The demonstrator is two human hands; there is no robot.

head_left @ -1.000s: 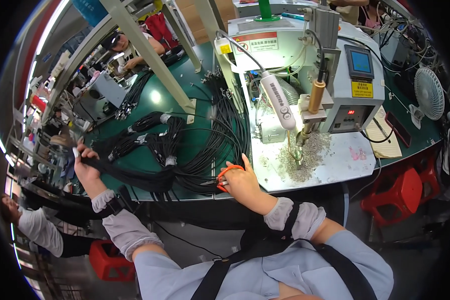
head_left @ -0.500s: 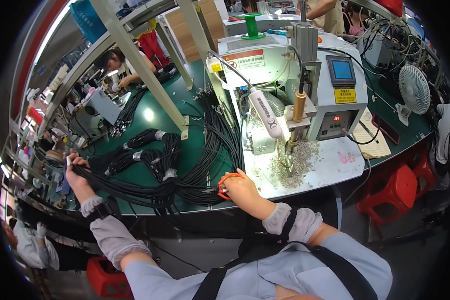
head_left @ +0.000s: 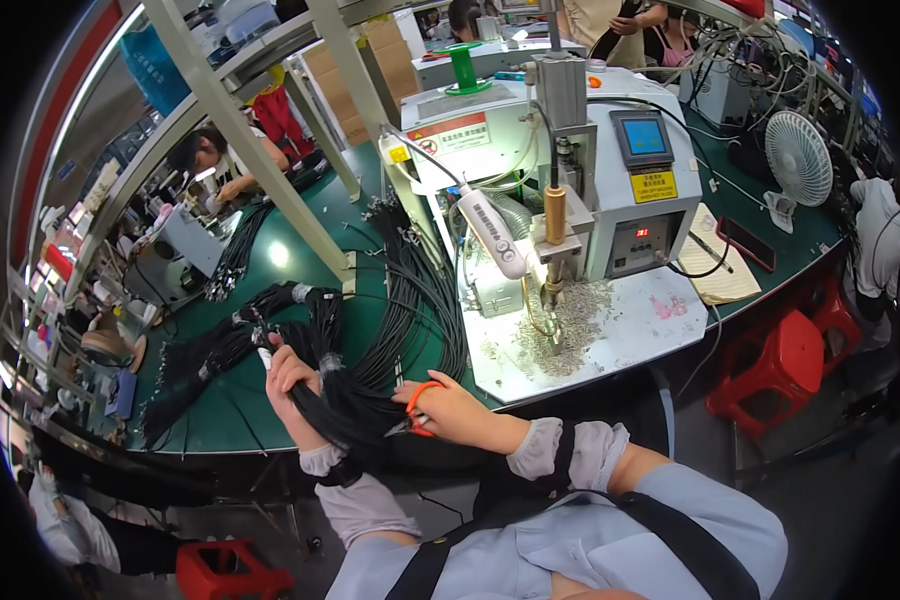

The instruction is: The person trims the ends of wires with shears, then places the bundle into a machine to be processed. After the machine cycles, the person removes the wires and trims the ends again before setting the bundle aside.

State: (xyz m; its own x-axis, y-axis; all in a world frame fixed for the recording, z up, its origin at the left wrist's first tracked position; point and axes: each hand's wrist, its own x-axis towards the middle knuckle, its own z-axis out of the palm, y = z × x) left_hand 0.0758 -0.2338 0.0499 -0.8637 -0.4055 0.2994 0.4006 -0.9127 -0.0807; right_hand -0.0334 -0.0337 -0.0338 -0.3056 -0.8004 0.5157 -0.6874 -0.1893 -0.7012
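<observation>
My left hand [head_left: 292,378] is closed round a thick bundle of black cables [head_left: 355,408] at the near edge of the green table. The cable ends stick up past its fingers beside a white piece. My right hand [head_left: 460,412] grips small orange-handled cutters [head_left: 417,412], their short metal jaws pointing left against the bundle. I cannot tell whether the jaws touch a cable. Behind my left hand lie tied coils of black cable [head_left: 315,320]. A long spread of loose black cables [head_left: 420,285] runs back along the table beside the machine.
A white bench machine [head_left: 610,180] with a blue screen stands right of centre, metal clippings [head_left: 570,325] on its base. Shelf posts [head_left: 255,150] rise at the left. A notebook [head_left: 725,265], phone [head_left: 747,243], fan [head_left: 800,160] and red stools [head_left: 770,370] are at the right.
My left hand has moved right, toward my right hand, gathering the cables into a shorter bend. My right hand still holds the cutters, now against the bundle. The whole view has shifted slightly.
</observation>
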